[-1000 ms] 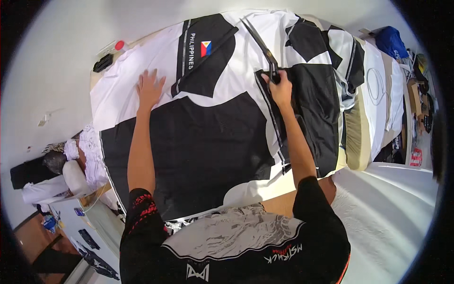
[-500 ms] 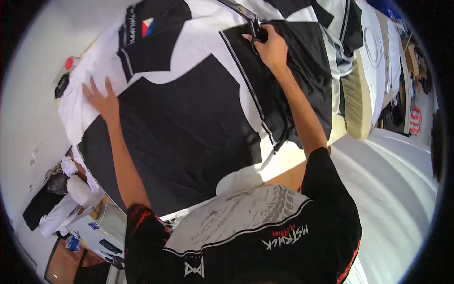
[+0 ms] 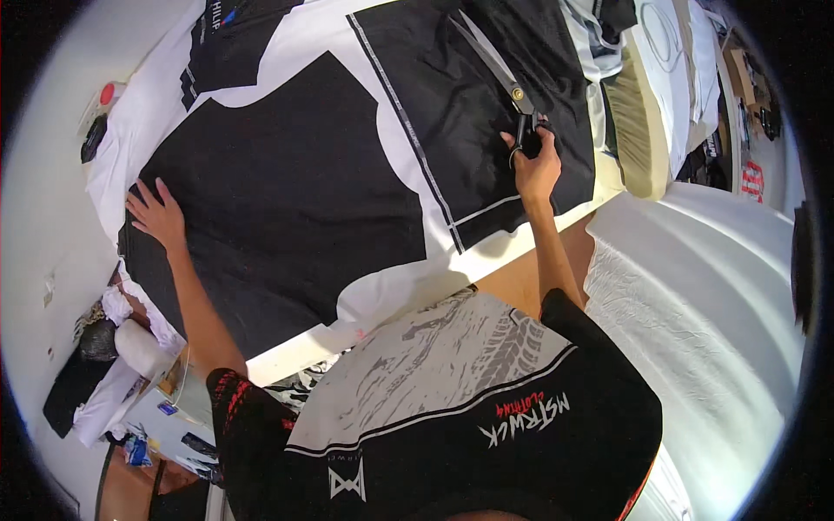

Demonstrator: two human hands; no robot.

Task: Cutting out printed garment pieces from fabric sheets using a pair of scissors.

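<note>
My left hand (image 3: 158,217) lies flat with its fingers spread on the left edge of a large black printed panel (image 3: 287,191), part of a white fabric sheet. In my right hand (image 3: 537,169) is a pair of large fabric scissors (image 3: 499,65), gripped by the black handles. The scissors' long metal blades point away and to the left, over another black panel (image 3: 417,74) on the right. A thin pale stripe runs down that panel's left side, and a second line crosses near its front edge. Some of my right fingers are hidden by the handles.
A smaller black piece with lettering (image 3: 230,52) lies at the far left. On the right are a cream padded roll (image 3: 643,122) and a coiled white cord (image 3: 660,35). White cloth (image 3: 695,286) drapes beside the table. Bundled items (image 3: 139,347) sit at lower left.
My right hand has brought the scissors nearer to me and turned them. My left hand has shifted from the white fabric onto the black panel's edge. The view has shifted as well.
</note>
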